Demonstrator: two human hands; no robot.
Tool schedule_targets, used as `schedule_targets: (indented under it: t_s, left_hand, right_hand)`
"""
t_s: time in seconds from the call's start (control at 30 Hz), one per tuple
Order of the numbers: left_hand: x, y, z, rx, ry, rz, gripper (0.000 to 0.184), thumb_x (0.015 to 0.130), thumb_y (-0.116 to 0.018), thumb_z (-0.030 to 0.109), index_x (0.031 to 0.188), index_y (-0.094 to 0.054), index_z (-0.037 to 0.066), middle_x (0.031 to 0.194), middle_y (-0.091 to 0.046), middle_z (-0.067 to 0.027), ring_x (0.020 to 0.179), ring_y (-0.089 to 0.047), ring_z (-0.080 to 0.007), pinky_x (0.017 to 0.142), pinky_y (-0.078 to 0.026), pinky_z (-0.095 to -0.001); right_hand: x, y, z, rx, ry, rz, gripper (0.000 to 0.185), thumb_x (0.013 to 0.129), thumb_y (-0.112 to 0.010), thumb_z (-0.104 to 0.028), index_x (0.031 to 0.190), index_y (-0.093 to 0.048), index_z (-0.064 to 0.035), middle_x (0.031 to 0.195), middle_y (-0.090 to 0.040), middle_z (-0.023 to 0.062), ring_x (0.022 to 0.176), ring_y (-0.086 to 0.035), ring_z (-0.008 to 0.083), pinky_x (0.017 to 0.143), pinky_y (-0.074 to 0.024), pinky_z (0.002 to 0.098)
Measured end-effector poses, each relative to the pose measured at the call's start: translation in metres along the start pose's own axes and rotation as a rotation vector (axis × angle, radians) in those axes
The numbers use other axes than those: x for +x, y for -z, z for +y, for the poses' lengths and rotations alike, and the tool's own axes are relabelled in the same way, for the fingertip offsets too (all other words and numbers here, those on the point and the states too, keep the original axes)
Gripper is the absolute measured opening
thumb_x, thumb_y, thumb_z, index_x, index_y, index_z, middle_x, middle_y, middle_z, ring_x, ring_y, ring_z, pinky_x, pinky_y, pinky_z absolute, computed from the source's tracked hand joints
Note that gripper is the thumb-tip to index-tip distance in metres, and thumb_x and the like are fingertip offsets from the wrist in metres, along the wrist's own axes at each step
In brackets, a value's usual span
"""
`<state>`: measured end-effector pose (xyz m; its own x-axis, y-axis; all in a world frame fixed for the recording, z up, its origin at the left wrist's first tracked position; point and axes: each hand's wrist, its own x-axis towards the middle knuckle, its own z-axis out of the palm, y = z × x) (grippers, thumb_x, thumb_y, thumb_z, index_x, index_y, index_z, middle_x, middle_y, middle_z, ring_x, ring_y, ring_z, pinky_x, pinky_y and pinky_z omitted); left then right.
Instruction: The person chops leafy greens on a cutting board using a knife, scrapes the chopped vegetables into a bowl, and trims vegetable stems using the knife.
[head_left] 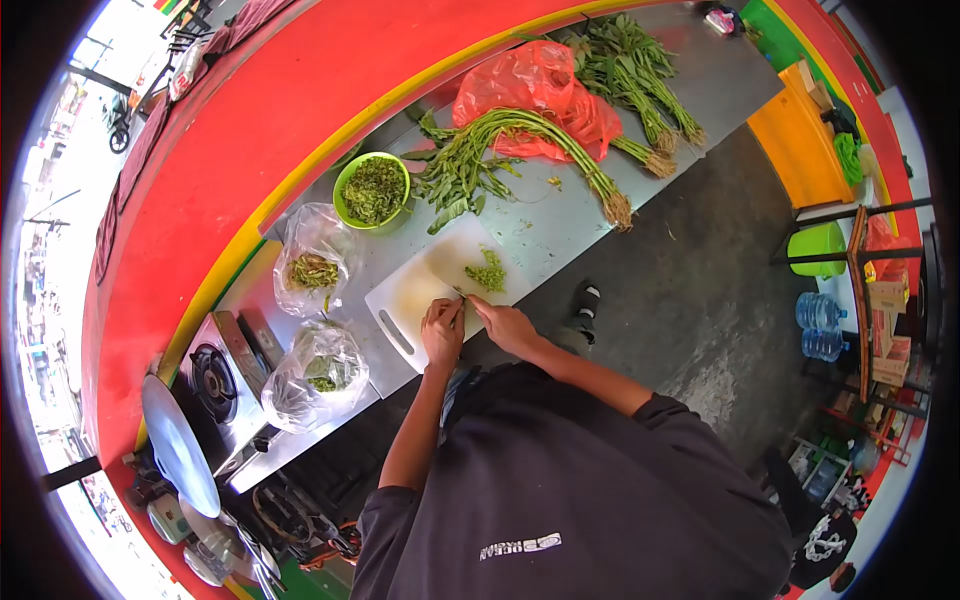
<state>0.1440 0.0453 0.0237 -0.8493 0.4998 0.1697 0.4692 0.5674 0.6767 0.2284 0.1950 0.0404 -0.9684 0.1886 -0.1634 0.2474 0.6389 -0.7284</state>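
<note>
On the white cutting board (pixel 408 290), my left hand (pixel 442 328) has its fingers bent and pressed together near the board's front edge; whatever lies under them is too small to name. My right hand (pixel 502 324) is closed just beside it, its fingertips almost touching the left ones, around something I cannot make out. Chopped greens (pixel 487 270) lie in a small pile on the board beyond my right hand. Behind the board stands a green bowl (pixel 372 190) full of chopped leaves. Long-stemmed greens (pixel 540 125) with roots lie to its right.
Two clear plastic bags (pixel 318 262) with greens stand left of the board, near a gas stove (pixel 212 380). A red plastic bag (pixel 515 85) and more leafy bunches (pixel 625 75) lie at the back of the metal counter (pixel 560 215). An orange cabinet (pixel 795 140) stands right.
</note>
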Motion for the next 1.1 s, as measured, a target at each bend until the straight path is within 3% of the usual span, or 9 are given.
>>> schedule_targets:
  t_s: [0.3,0.5,0.73,1.1]
  left_hand:
    - [0.004,0.01,0.001,-0.068,-0.047,-0.08,0.021,0.085,-0.069,0.004,0.105,-0.076,0.004,0.098,-0.068,-0.0114,0.084,-0.067,-0.0302,0.076,-0.054,-0.0403]
    - [0.005,0.006,-0.001,-0.086,-0.044,0.012,0.016,0.085,-0.071,0.005,0.099,-0.077,0.004,0.093,-0.071,-0.0122,0.086,-0.068,-0.0314,0.078,-0.053,-0.04]
    - [0.005,0.003,-0.003,-0.106,0.002,-0.023,0.014,0.083,-0.072,0.005,0.096,-0.077,0.003,0.093,-0.072,-0.0118,0.086,-0.068,-0.0315,0.077,-0.054,-0.0393]
    - [0.006,0.003,-0.005,-0.164,0.024,0.016,0.013,0.083,-0.074,0.004,0.096,-0.075,0.0,0.09,-0.073,-0.0166,0.081,-0.072,-0.029,0.075,-0.056,-0.036]
  right_hand:
    - [0.0,0.014,-0.019,0.043,-0.039,-0.001,0.039,0.104,-0.046,-0.026,0.141,-0.05,-0.0157,0.078,-0.069,0.0218,0.07,-0.066,0.0438,0.062,-0.0518,0.0553]
    - [-0.028,0.015,-0.014,-0.058,-0.118,-0.096,0.04,0.104,-0.046,-0.025,0.143,-0.048,-0.0172,0.079,-0.068,0.0229,0.069,-0.066,0.0439,0.062,-0.0525,0.0553]
    - [-0.014,-0.006,-0.001,-0.193,-0.019,-0.016,0.043,0.103,-0.047,-0.024,0.146,-0.045,-0.0179,0.072,-0.065,0.0208,0.066,-0.067,0.0423,0.061,-0.053,0.0542]
    - [-0.039,0.019,-0.014,-0.045,-0.096,-0.066,0.04,0.105,-0.043,-0.028,0.143,-0.05,-0.0162,0.072,-0.067,0.025,0.065,-0.065,0.0457,0.062,-0.0527,0.0578]
